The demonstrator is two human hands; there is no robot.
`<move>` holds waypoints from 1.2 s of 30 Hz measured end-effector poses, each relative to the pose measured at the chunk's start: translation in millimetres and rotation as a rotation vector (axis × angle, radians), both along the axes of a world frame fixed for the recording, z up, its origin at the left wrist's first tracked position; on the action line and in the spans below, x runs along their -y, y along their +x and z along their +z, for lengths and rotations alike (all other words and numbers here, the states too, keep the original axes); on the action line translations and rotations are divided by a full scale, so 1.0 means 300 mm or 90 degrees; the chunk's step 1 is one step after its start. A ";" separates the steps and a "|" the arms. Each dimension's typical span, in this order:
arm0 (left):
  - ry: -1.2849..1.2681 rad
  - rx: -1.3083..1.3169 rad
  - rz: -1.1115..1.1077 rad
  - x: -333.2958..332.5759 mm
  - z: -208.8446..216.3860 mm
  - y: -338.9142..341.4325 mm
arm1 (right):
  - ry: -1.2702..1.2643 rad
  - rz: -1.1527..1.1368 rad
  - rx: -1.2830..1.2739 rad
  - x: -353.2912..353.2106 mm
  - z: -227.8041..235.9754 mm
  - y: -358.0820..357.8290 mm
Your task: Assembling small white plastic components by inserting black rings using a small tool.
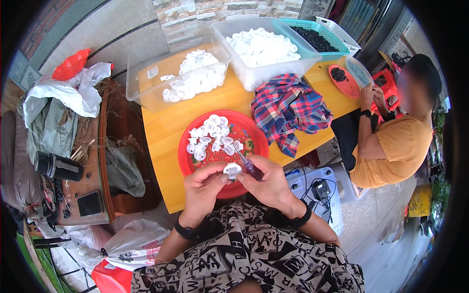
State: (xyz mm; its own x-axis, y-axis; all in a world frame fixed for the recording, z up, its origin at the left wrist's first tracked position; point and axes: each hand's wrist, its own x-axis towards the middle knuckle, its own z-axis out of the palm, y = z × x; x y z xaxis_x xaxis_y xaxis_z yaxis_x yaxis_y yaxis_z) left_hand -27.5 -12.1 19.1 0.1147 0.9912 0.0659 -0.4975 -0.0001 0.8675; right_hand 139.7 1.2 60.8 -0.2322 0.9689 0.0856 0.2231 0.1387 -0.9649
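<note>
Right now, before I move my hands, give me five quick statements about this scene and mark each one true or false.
1. Your left hand holds a small white part. True.
2. Your left hand holds the purple-handled tool. False: the right hand holds the purple-handled tool.
3. The plaid cloth lies on the yellow table, to the right of the red tray. True.
4. The teal basket is filled with white pieces. False: the teal basket holds black pieces.
5. The co-worker's shirt is orange. True.
</note>
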 end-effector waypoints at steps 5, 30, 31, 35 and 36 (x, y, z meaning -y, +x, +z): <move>0.048 0.022 0.054 0.027 0.006 0.032 | -0.085 -0.034 -0.083 0.028 -0.001 -0.027; 0.049 -0.173 -0.050 -0.091 0.000 0.043 | 0.157 0.097 0.089 -0.148 -0.010 0.069; 0.044 -0.174 -0.049 -0.092 -0.005 0.043 | 0.160 0.092 0.095 -0.151 -0.019 0.068; -0.030 -0.203 -0.067 -0.107 -0.013 0.045 | 0.134 0.110 0.130 -0.167 -0.034 0.071; -0.032 -0.202 -0.067 -0.108 -0.014 0.046 | 0.125 0.126 0.146 -0.169 -0.034 0.073</move>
State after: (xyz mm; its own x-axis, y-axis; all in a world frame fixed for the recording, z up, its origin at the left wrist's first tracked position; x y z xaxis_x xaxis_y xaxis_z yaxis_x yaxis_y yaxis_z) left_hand -13.7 20.4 14.8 0.2234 0.9740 -0.0381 -0.1975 0.0835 0.9768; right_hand 161.7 51.9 50.8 -0.4485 0.8736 0.1890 0.3809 0.3781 -0.8438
